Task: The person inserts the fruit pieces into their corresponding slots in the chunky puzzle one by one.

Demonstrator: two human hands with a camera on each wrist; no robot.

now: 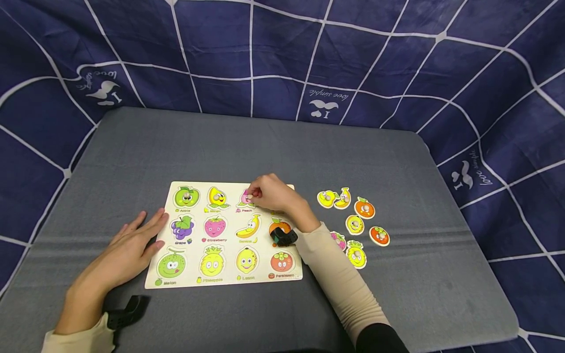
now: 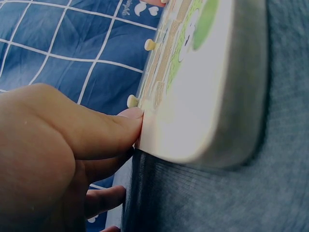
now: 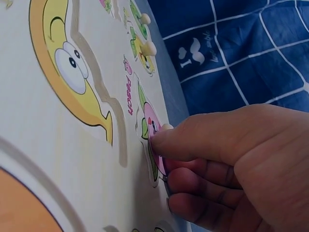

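Observation:
A pale wooden fruit puzzle board (image 1: 194, 264) lies on the grey table, printed with fruit names. My right hand (image 1: 273, 192) is over its top row and pinches the pink peach piece (image 3: 153, 126) near its small knob (image 3: 167, 126). The peach piece lies at its spot above the word Peach. My left hand (image 1: 125, 252) lies along the board's left edge with fingers extended, and its thumb (image 2: 128, 123) touches that edge. In the top row, the apple piece (image 1: 186, 197) and mango piece (image 1: 218, 197) sit in place with knobs up.
Right of the board lie several loose knobbed pieces, among them a banana (image 1: 343, 198), an orange (image 1: 364, 208), a persimmon (image 1: 379, 236), and a pineapple (image 1: 355, 254). A strawberry piece (image 1: 339, 240) is partly behind the right sleeve. A blue checked cloth (image 1: 282, 54) surrounds the table.

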